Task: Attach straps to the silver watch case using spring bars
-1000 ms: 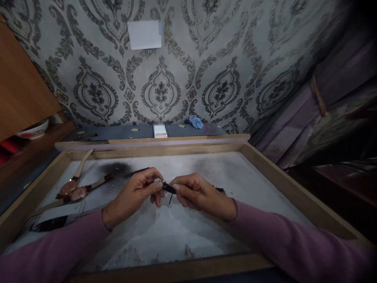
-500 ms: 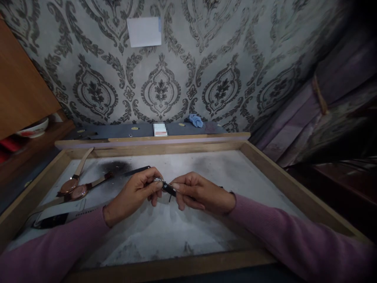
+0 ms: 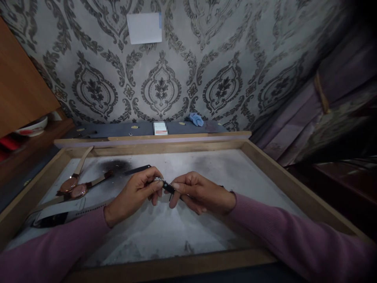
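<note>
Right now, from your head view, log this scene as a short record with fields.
Left hand: left hand pinches a small silvery piece
Right hand: right hand holds a black strap; any tool in its grip is unclear
Workspace: wooden-rimmed tray
Left side of tray: two round watches, white strap
Beyond tray: crumpled blue cloth
Wall: white sheet on patterned wallpaper

A patterned wall (image 3: pixel 224 23) with white paper (image 3: pixel 145 28) on it, blue cloth (image 3: pixel 196 119) at its foot, purple curtain (image 3: pixel 338 82) to its right.
</note>
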Motion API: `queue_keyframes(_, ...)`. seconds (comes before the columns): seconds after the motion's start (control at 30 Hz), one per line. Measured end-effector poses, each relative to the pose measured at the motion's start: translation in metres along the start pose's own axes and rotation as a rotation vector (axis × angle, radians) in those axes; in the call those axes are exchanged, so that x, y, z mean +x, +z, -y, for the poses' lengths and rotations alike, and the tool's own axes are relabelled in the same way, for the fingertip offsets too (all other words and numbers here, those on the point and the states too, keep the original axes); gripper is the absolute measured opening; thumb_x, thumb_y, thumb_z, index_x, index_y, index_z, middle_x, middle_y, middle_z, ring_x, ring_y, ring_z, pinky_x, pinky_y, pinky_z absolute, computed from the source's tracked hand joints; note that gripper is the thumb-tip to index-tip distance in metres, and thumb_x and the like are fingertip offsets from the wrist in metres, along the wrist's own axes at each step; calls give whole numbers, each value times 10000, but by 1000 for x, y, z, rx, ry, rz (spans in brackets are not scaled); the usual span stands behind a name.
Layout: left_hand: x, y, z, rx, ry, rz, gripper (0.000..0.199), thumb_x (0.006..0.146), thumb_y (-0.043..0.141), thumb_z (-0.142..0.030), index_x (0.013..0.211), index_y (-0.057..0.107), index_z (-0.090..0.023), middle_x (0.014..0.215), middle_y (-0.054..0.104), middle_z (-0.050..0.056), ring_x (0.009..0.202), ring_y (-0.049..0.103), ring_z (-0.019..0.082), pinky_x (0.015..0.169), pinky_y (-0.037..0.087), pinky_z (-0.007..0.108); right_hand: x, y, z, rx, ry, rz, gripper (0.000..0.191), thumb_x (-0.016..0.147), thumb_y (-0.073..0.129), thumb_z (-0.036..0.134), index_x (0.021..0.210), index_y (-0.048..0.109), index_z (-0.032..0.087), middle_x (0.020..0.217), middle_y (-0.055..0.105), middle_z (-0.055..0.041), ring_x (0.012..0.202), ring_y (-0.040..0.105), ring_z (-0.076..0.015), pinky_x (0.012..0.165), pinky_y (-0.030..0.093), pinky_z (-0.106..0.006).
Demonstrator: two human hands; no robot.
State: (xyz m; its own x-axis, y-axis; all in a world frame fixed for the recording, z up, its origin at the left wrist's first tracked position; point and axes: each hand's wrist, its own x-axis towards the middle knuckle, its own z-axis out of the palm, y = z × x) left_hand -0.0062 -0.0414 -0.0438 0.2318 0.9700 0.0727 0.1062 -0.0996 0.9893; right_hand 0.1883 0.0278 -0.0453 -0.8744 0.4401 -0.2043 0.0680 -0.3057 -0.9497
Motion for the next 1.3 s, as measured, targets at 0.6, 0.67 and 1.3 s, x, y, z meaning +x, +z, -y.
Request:
queue_keyframes(0.6,-3,3,-3,27,-19,29,153,911,518,-299,848,536,-160,663,553,-38,511,519,73,510,404,199,-3,0,8,-44,11,36,303,896,560,315,751,686,81,335,462,79,236,268,-24,249,170,-147)
queue_keyframes(0.67,-3,3,-6,44,-20,33,149,908,513,-291,841,535,-160,659,546,-40,507,511,72,509,398,200,-4,0,10,-20,16,51,296,895,556,297,733,682,84,339,462,79,238,256,-22,246,160,-143)
queue_keyframes(1.3,5,-2,-3,-51,-113,112,186,883,563,-341,873,564,-155,646,561,-29,498,511,84,496,401,215,-7,0,14,-237,9,34,327,922,490,302,738,660,91,325,437,93,241,329,-25,262,250,-124)
